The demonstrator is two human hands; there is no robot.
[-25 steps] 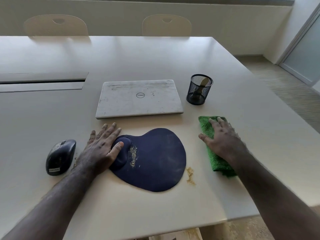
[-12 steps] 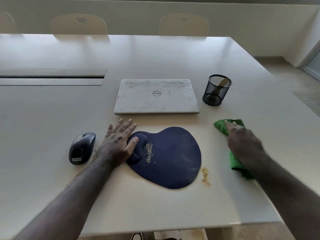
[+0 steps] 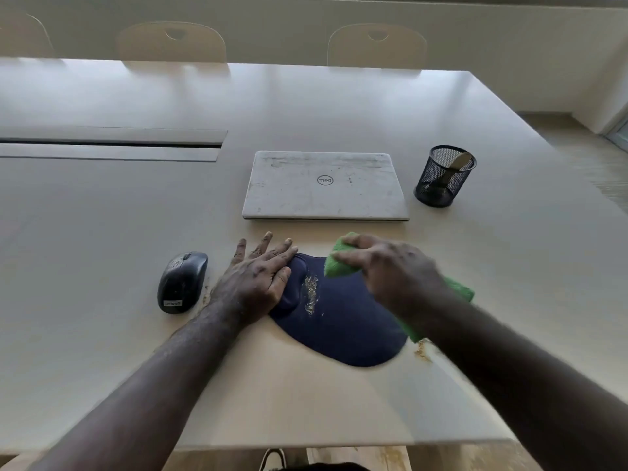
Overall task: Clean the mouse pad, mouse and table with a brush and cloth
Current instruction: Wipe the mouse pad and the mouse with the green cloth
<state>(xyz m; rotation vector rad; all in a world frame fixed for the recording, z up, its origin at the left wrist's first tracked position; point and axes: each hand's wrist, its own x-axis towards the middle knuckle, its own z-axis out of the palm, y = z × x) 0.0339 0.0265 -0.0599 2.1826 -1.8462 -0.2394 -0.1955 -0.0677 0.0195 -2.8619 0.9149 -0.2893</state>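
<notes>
1. On the table, the mouse pad lies front of the laptop;
2. left hand presses its left edge, fingers spread;
3. right hand, a second ago beside the pad, now grips the cloth over it: wiping begins;
4. mouse left of pad, untouched.

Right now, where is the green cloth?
In the head view, the green cloth is right of centre, held in the right hand over the blue mouse pad, in front of the closed laptop.
</notes>
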